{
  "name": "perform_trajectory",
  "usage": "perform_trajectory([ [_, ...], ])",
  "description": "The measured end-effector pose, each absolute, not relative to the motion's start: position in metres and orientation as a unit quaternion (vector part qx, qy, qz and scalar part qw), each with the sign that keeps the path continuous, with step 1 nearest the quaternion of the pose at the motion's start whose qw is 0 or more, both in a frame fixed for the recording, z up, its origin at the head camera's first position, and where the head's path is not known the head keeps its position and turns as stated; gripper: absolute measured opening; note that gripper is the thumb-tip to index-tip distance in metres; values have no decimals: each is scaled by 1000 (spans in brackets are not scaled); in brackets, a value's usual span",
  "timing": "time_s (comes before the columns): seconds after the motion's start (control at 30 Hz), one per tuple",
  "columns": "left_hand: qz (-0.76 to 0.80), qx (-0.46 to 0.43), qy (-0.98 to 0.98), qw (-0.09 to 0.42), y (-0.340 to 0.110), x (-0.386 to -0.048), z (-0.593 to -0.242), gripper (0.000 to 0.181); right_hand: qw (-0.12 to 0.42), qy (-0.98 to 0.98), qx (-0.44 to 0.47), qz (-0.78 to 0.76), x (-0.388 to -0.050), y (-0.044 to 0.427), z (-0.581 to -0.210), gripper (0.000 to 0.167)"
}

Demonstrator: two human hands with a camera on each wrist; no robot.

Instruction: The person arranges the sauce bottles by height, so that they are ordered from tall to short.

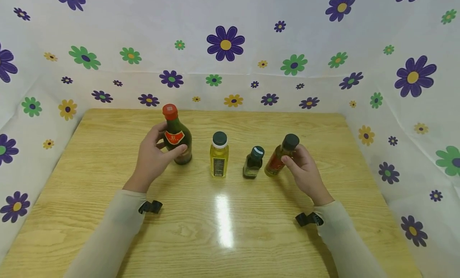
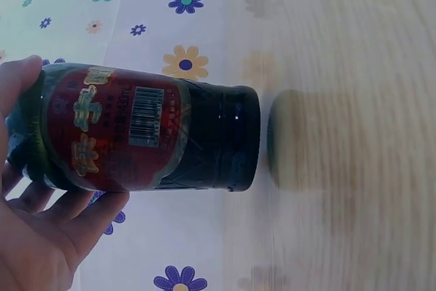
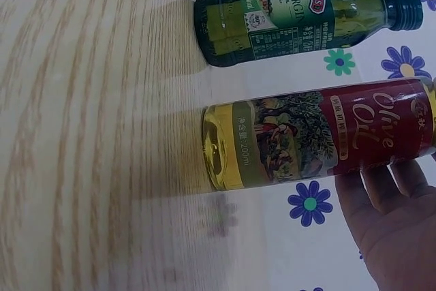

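My left hand [image 1: 154,156] grips a dark bottle [image 1: 183,144] with a red cap around its body, at the left of the row. The left wrist view shows its red label and barcode [image 2: 146,117], thumb on one side and fingers [image 2: 88,219] on the other. My right hand [image 1: 305,172] holds an olive oil bottle [image 1: 276,162] with a black cap, slightly tilted, at the row's right end. In the right wrist view its dark red label [image 3: 378,124] faces the camera, fingers behind the bottle.
Between the hands stand a yellow oil bottle [image 1: 219,158] with a dark green cap and a small dark green bottle [image 1: 252,164], close to the right-hand bottle. The wooden table [image 1: 187,230] meets a flowered cloth [image 1: 251,62] at the back and sides.
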State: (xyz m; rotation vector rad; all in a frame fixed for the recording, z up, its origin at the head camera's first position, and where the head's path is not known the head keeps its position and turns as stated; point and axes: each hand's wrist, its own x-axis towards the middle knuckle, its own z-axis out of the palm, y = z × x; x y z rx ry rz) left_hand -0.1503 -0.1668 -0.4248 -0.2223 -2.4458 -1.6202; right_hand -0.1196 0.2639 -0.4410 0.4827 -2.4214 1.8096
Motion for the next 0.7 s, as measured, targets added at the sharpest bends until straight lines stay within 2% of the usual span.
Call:
perform_trajectory([
  [0.7,-542,-66,-832,104,-175,-179,-417,74,31,-774,147,616,-119,261,-440,36],
])
